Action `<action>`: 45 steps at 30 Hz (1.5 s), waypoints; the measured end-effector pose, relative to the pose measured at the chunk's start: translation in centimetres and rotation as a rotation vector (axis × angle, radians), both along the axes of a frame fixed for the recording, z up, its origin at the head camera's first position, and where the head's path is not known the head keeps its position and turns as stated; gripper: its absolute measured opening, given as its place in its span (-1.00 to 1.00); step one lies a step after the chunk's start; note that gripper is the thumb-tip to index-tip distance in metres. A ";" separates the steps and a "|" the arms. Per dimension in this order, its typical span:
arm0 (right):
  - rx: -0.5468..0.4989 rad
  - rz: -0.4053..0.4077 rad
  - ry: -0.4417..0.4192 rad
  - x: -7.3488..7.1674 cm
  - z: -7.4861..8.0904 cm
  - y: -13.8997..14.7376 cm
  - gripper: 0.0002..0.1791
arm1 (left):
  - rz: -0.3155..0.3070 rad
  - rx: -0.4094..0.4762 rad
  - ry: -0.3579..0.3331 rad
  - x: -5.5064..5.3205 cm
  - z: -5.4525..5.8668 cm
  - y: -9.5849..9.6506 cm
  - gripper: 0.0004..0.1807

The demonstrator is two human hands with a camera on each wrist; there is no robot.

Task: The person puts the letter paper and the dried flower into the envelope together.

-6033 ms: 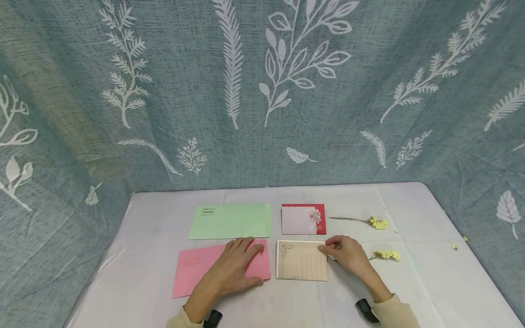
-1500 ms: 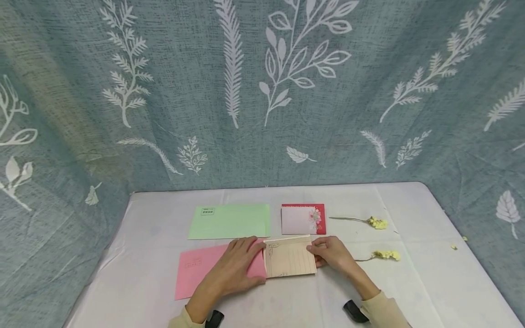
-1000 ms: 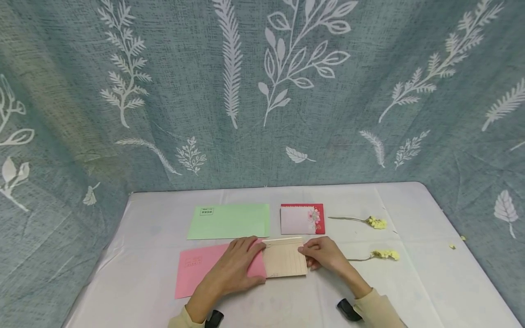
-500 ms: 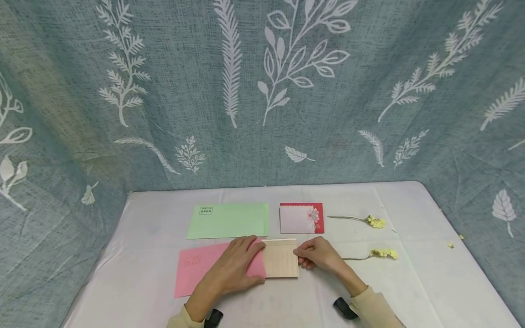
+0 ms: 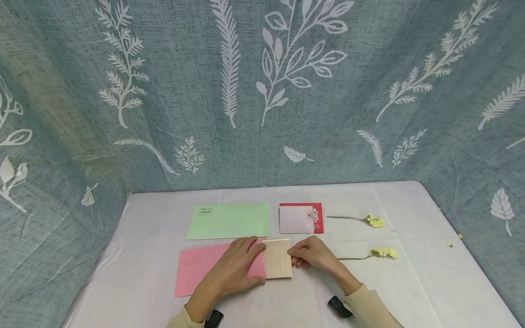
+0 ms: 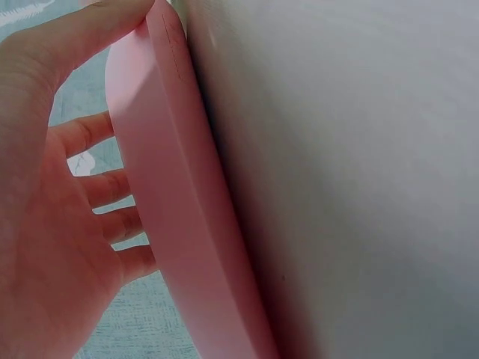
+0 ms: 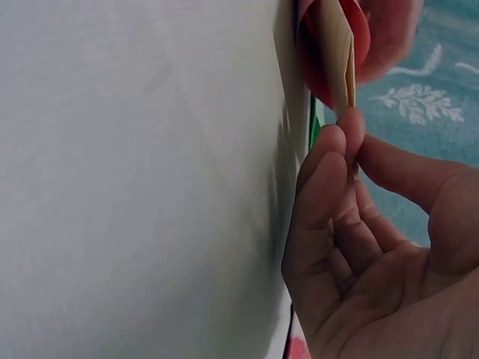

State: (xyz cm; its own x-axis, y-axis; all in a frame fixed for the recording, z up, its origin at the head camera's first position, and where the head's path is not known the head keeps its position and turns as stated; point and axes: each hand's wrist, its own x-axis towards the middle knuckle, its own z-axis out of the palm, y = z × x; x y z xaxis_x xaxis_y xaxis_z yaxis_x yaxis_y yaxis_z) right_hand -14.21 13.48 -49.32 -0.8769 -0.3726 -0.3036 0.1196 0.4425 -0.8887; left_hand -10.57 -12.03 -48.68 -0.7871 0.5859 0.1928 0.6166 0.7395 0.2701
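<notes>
A pink envelope (image 5: 194, 266) lies at the front left of the table, its mouth facing right. My left hand (image 5: 234, 269) holds it near that end, fingers along the far edge and thumb at the near one. The left wrist view shows the envelope (image 6: 161, 179) bowed between thumb and fingers. A beige lined card (image 5: 278, 262) is partly inside the mouth; its left part is hidden. With thumb and fingertips my right hand (image 5: 315, 253) pinches the card's right edge. In the right wrist view the card (image 7: 337, 56) looks folded and sits within the envelope's rounded opening.
Behind the hands lie a green envelope (image 5: 229, 221) and a red-and-pink flowered card (image 5: 294, 219). Two yellow dried flower stems, an upper (image 5: 374, 221) and a lower (image 5: 383, 253), lie at the right. A leaf-patterned curtain (image 5: 246, 159) hangs behind the white-covered table (image 5: 410, 291).
My right hand has brought the beige card leftward from beside the pink envelope into its mouth, so less of it shows now. The left hand has stayed on the envelope.
</notes>
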 end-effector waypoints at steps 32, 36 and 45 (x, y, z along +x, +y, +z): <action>-0.068 0.074 -0.007 0.6 -0.6 -3.4 -0.82 | -0.048 0.027 0.000 0.1 -0.1 0.9 -0.18; -0.070 0.080 -0.004 0.7 -0.5 -3.5 -0.83 | -0.056 0.024 0.007 0.1 -0.1 0.9 -0.18; -0.074 0.116 0.028 0.8 -0.4 -3.9 -0.85 | -0.056 0.004 0.009 -0.1 0.0 1.2 -0.17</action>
State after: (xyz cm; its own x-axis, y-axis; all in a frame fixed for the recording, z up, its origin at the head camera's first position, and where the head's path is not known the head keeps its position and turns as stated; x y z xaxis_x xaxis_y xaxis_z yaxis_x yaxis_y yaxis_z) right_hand -13.45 9.54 -49.67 -0.8343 -0.4926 -0.2476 0.0464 0.3847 -0.9219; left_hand -10.63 -10.86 -48.73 -0.7513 0.6284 0.2017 0.6595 0.7026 0.2674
